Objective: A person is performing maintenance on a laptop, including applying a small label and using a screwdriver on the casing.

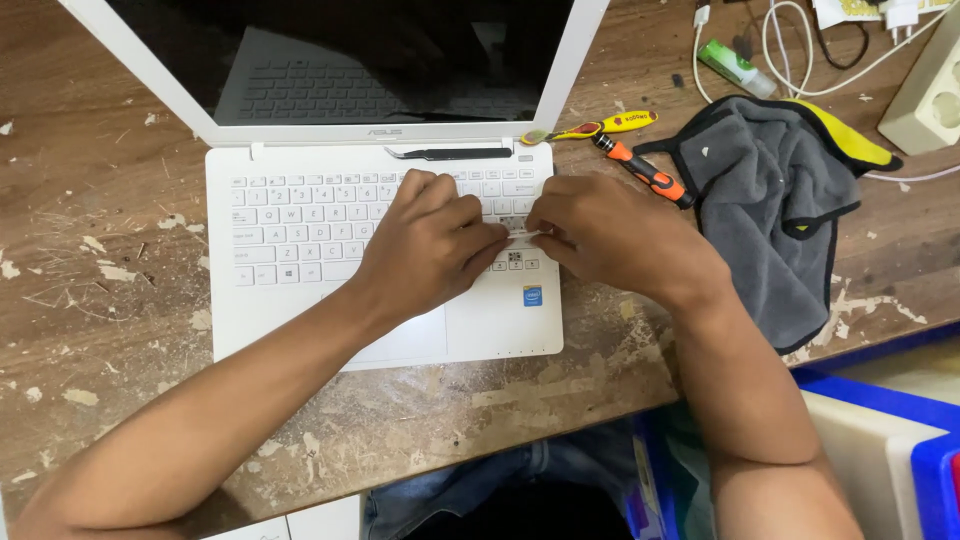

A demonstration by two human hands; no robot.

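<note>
Both hands meet fingertip to fingertip, the left hand [432, 240] and right hand [600, 232] pinching a small white keycap [527, 234] at the right side of the white plastic laptop keyboard [300, 225]. Seating it well likely needs level, gentle pressure. Black tweezers [450, 153] lie above the keyboard; an orange-handled screwdriver [645, 172] and grey cloth [780, 200] lie right of it.

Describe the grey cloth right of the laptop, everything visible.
The grey cloth looks like soft microfibre, with black edging and a yellow patch at its upper right. It lies crumpled and folded on the worn wooden table, right of the white laptop, its lower end near the table edge. The orange-handled screwdriver ends at its left edge. Neither hand touches it.
</note>
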